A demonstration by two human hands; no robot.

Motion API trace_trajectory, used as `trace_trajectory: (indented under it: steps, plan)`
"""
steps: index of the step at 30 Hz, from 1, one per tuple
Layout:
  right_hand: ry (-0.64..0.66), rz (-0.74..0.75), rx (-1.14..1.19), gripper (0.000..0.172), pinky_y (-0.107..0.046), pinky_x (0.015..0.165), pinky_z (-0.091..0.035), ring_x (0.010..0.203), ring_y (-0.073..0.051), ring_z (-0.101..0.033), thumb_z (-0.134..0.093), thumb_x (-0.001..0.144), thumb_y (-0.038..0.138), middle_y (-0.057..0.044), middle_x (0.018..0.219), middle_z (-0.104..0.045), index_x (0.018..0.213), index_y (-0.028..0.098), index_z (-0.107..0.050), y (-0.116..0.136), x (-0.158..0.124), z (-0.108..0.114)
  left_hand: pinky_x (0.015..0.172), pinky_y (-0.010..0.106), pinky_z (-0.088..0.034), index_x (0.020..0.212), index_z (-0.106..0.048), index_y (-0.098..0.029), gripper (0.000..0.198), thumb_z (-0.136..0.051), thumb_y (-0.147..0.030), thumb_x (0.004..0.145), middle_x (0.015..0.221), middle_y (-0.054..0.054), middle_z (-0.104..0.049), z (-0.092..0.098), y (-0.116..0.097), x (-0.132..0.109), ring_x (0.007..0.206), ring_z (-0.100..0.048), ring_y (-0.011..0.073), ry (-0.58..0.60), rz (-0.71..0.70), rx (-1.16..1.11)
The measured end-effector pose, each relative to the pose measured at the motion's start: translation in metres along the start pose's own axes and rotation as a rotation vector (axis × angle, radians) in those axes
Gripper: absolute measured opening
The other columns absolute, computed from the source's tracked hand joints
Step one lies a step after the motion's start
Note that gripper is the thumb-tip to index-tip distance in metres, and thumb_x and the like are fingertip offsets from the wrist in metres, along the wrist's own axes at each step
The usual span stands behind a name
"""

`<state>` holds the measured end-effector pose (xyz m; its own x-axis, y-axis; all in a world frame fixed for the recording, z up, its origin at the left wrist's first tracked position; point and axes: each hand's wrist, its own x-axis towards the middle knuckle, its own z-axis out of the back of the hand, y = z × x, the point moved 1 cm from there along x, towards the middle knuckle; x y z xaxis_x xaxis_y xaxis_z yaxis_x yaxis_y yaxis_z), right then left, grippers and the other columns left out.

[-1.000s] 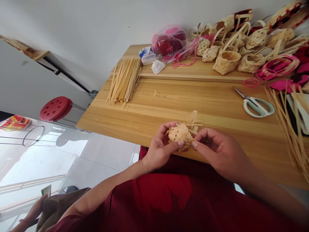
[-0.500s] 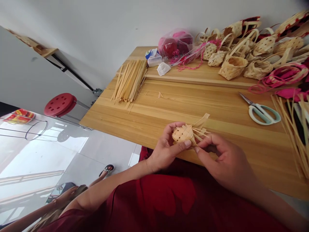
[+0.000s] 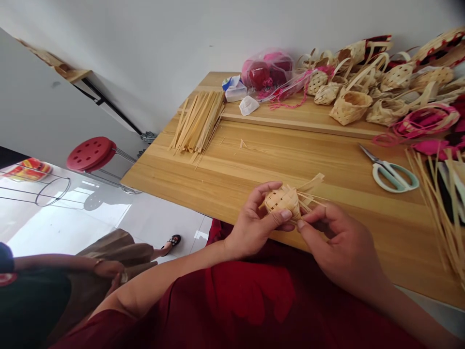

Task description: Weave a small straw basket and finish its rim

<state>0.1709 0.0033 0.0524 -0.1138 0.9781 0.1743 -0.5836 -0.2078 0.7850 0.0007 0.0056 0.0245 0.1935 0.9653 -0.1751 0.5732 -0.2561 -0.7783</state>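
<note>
A small woven basket of pale flat strips is held over the table's front edge, loose strip ends sticking out on its right side. My left hand wraps round it, thumb pressed on its near face. The thumb and forefinger of my right hand pinch together at its lower right corner, where the strips come out. What exactly lies between those fingertips is partly hidden, but it seems to be a strip end.
Scissors lie on the table to the right, near long thin strips. A bundle of flat strips lies left. Finished baskets and a bag of pink yarn line the back. A person and a red stool are at left.
The basket and both hands have shifted slightly right, my fingers still at the same corner. At lower left the other person has come further into view.
</note>
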Motion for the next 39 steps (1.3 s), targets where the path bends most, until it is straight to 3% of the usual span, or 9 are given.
trace_trajectory:
  steps: [8,11,15,18,21,25,30,34,39]
  plan:
    - [0.007,-0.017,-0.006,0.009,-0.026,0.040,-0.041,0.048,-0.015,-0.060,-0.064,0.082,0.027,0.003,0.066,-0.072,0.076,0.027,-0.059,0.002,0.000,0.001,0.070,0.025,-0.066,0.128,-0.059,-0.028,0.061,-0.093,-0.030,0.077,0.123,0.004,-0.059,-0.002,0.002,-0.003,0.093,-0.068,0.0144,-0.023,-0.008,-0.009]
    - [0.012,-0.004,-0.023,0.008,-0.026,0.039,-0.041,0.050,-0.015,-0.062,-0.064,0.082,0.026,0.002,0.067,-0.072,0.076,0.026,-0.059,0.002,-0.001,0.002,0.070,0.025,-0.066,0.128,-0.059,-0.028,0.063,-0.094,-0.031,0.076,0.126,0.004,-0.058,-0.002,0.002,-0.004,0.093,-0.068,0.0140,-0.035,0.003,-0.018]
    - [-0.021,0.026,0.024,0.009,-0.026,0.052,-0.054,0.062,-0.018,-0.072,-0.068,0.087,0.027,0.001,0.075,-0.076,0.082,0.026,-0.060,0.000,-0.004,-0.001,0.073,0.027,-0.066,0.131,-0.059,-0.029,0.064,-0.093,-0.031,0.077,0.129,0.005,-0.059,-0.002,0.000,-0.004,0.093,-0.068,0.0148,-0.025,0.023,-0.028]
    - [-0.079,0.067,0.106,0.014,-0.028,0.064,-0.063,0.075,-0.019,-0.078,-0.072,0.090,0.029,-0.001,0.091,-0.079,0.097,0.026,-0.060,-0.002,-0.008,-0.004,0.075,0.029,-0.066,0.133,-0.059,-0.029,0.065,-0.092,-0.029,0.078,0.128,0.006,-0.060,-0.001,-0.003,-0.004,0.095,-0.068,0.0157,-0.020,0.017,-0.018]
    - [-0.133,0.213,0.074,0.028,-0.031,0.073,-0.066,0.083,-0.019,-0.079,-0.073,0.092,0.025,-0.004,0.106,-0.079,0.118,0.026,-0.062,-0.003,-0.010,-0.005,0.079,0.029,-0.064,0.137,-0.058,-0.031,0.065,-0.089,-0.029,0.080,0.127,0.005,-0.061,-0.002,-0.006,-0.004,0.095,-0.068,0.0152,-0.003,0.004,-0.019]
    - [-0.135,0.446,-0.153,0.040,-0.035,0.080,-0.066,0.082,-0.020,-0.079,-0.068,0.096,0.018,-0.005,0.118,-0.081,0.135,0.028,-0.063,-0.002,-0.010,-0.004,0.082,0.031,-0.063,0.140,-0.058,-0.032,0.064,-0.086,-0.027,0.083,0.127,0.005,-0.062,-0.002,-0.006,-0.005,0.096,-0.067,0.0153,0.007,0.012,-0.034]
    - [-0.154,0.481,-0.273,0.038,-0.034,0.077,-0.066,0.077,-0.019,-0.080,-0.067,0.097,0.017,-0.005,0.114,-0.083,0.134,0.025,-0.064,0.000,-0.008,-0.004,0.079,0.029,-0.062,0.140,-0.059,-0.032,0.063,-0.082,-0.023,0.082,0.122,0.004,-0.065,0.000,-0.005,-0.004,0.090,-0.066,0.0137,0.019,0.003,-0.034]
    - [-0.155,0.539,-0.257,0.036,-0.035,0.086,-0.066,0.086,-0.021,-0.081,-0.068,0.096,0.013,-0.003,0.115,-0.083,0.129,0.027,-0.067,0.001,-0.007,-0.004,0.078,0.028,-0.061,0.141,-0.058,-0.030,0.063,-0.080,-0.022,0.083,0.119,0.004,-0.065,0.000,-0.005,-0.004,0.085,-0.065,0.0113,0.012,-0.001,0.015]
    - [-0.133,0.500,-0.195,0.032,-0.033,0.087,-0.066,0.089,-0.019,-0.081,-0.068,0.096,0.013,0.000,0.111,-0.083,0.124,0.029,-0.069,0.002,-0.005,-0.004,0.078,0.027,-0.061,0.143,-0.055,-0.030,0.064,-0.080,-0.026,0.085,0.116,0.003,-0.066,0.001,-0.005,-0.003,0.083,-0.064,0.0102,0.029,-0.016,0.047]
